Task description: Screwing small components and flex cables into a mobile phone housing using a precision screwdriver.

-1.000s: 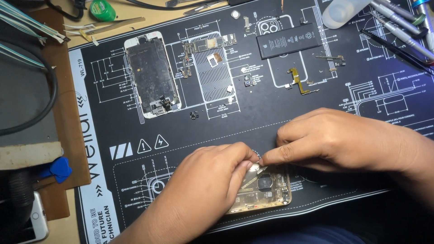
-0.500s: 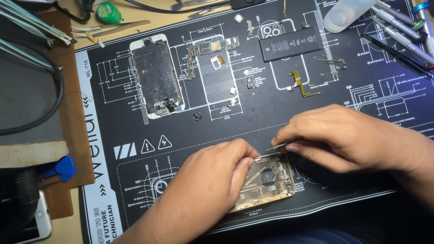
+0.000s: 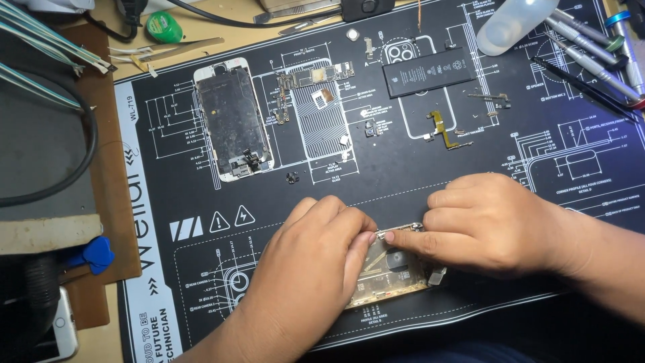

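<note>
An opened gold phone housing [image 3: 393, 274] lies on the black repair mat [image 3: 336, 181] near its front edge. My left hand [image 3: 306, 269] grips the housing's left side, thumb and fingers curled over its top corner. My right hand [image 3: 494, 225] reaches in from the right, and its fingertips pinch a small part at the housing's top edge, touching the left fingertips. Most of the housing is hidden under both hands.
On the mat farther back lie a phone screen assembly [image 3: 232, 121], a logic board [image 3: 312, 81], a black battery [image 3: 428, 70], a yellow flex cable [image 3: 443, 129] and several tiny parts. Pens and tweezers [image 3: 591, 57] lie at the back right, a blue pry tool [image 3: 94, 252] at the left.
The phone housing has turned slightly, its top edge now more level. My right hand's fingertips have closed in on the housing's top edge beside my left fingers.
</note>
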